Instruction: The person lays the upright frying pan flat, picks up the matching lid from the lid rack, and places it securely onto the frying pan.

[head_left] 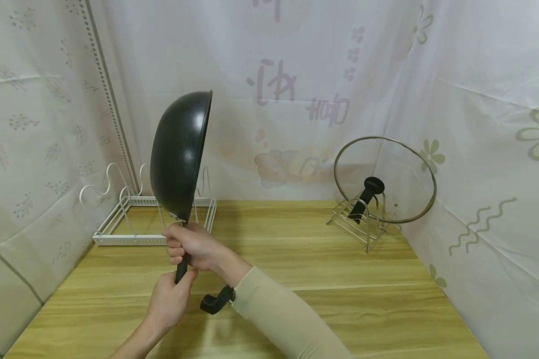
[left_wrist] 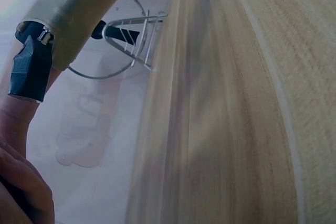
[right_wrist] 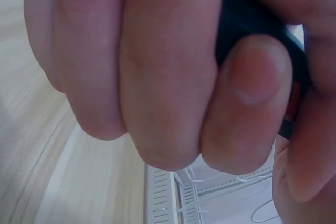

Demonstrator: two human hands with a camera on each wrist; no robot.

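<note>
A black wok (head_left: 177, 154) is held upright on its edge in the head view, its rounded outside facing left and its handle (head_left: 181, 269) pointing down. The right hand (head_left: 195, 245) grips the upper handle just below the bowl; its curled fingers (right_wrist: 163, 87) fill the right wrist view around the dark handle. Lower down, the left hand (head_left: 169, 299) holds the handle's end, thumb along it. In the head view the wok overlaps a white wire rack (head_left: 130, 241) standing behind it on the left.
A glass lid (head_left: 388, 154) with a metal rim and black knob leans in a small wire stand (head_left: 355, 229) at the back right of the wooden table (head_left: 341, 309). Patterned curtains (head_left: 296, 50) enclose the back and sides. A black strapped device (head_left: 216, 300) sits on the right wrist.
</note>
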